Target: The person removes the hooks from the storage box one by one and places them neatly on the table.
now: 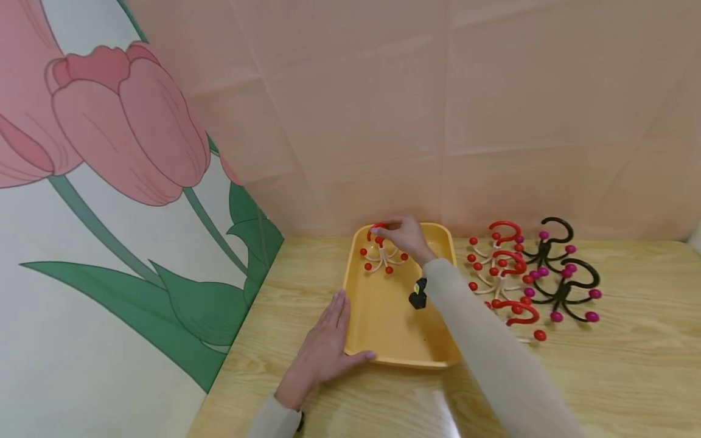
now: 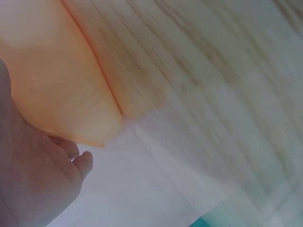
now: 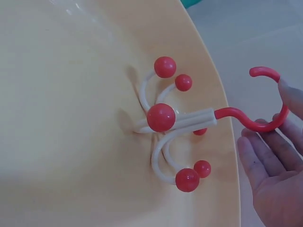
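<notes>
My right hand [image 1: 406,236] pinches the curved red top of a white multi-arm hook hanger [image 3: 189,119] between thumb and fingers. Its white arms end in red balls and stand in the far left part of a yellow-orange tray [image 1: 386,322]; the right wrist view shows them close to the tray floor. At the tray's near left corner rests my left hand [image 1: 323,348], fingers straight along the outer side and thumb along the front rim. The left wrist view shows part of that hand beside the tray wall.
Right of the tray, several white hangers with red hooks [image 1: 501,281] stand close together, partly behind my right forearm. Black hangers with pink balls [image 1: 562,293] stand beyond them. A pink-draped wall [image 1: 350,121] rises behind the wooden table [image 1: 646,340]; a tulip-printed wall [image 1: 126,243] is at left.
</notes>
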The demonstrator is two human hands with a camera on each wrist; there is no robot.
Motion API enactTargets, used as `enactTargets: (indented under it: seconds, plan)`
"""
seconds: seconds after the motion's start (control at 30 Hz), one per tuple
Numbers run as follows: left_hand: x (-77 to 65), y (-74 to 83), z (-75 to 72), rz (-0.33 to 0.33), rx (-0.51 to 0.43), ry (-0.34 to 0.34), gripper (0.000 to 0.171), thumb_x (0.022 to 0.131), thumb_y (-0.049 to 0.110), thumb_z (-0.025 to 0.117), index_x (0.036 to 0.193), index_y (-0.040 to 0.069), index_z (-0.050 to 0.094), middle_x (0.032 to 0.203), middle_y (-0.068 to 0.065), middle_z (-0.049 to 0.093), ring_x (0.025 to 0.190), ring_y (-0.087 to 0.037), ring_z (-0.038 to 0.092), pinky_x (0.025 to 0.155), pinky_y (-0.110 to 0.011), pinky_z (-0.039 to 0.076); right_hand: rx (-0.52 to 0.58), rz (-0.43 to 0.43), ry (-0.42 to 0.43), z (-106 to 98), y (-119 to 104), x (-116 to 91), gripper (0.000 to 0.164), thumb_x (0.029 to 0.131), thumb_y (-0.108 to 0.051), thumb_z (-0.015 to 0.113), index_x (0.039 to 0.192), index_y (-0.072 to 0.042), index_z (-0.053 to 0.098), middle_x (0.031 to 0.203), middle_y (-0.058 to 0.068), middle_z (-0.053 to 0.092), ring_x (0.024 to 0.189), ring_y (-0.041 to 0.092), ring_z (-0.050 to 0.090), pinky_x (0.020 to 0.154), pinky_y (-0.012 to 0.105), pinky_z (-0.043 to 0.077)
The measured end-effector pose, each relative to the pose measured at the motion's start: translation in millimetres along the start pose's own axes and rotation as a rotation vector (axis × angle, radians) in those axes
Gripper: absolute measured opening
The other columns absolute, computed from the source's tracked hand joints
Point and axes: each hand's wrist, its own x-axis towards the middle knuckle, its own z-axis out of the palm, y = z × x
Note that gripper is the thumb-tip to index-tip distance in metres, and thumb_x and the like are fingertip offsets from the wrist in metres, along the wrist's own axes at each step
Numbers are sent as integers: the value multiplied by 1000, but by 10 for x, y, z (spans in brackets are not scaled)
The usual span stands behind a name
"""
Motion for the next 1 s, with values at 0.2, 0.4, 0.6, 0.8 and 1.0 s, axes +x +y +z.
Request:
enactTargets:
  seconds: [0.2,0.4,0.6,0.8,1.0]
  plan:
    - [-1,7,4,-8,-16,-8,125,87,89,49,169,3,10,179,-11,-3,168,-25,2,135,-43,21,-7,-36,52,14,28,-29,32,98,-26,76,123,-5,77,119,18,79,110,35,75,84,35,62]
    - [-9,12,-12,1,-5,0,126,86,94,42,168,3,12,180,-13,0,168,-27,4,135,-43,22,-6,-44,49,2,33,-49,27,101,-15,72,124,-2,76,118,21,79,113,42,74,65,22,53]
    - [-8,4,-19,17,5,22,126,86,94,40,168,2,15,179,-16,5,167,-30,10,133,-46,27,-11,-58,27,-22,30,-46,27,99,-15,74,122,-1,77,116,20,79,110,39,76,81,46,62]
    - [-21,13,-32,12,-15,13,126,86,93,44,168,3,13,179,-15,3,167,-27,6,133,-45,28,-19,-78,14,-47,9,-80,26,99,-16,75,119,0,78,114,19,80,106,40,77,76,38,63]
    - [-28,15,-33,5,-17,10,126,86,93,43,169,4,12,180,-13,2,167,-26,5,133,-45,27,-29,-68,15,-71,-12,-106,22,98,-17,76,114,-4,81,111,17,81,93,24,78,70,31,60]
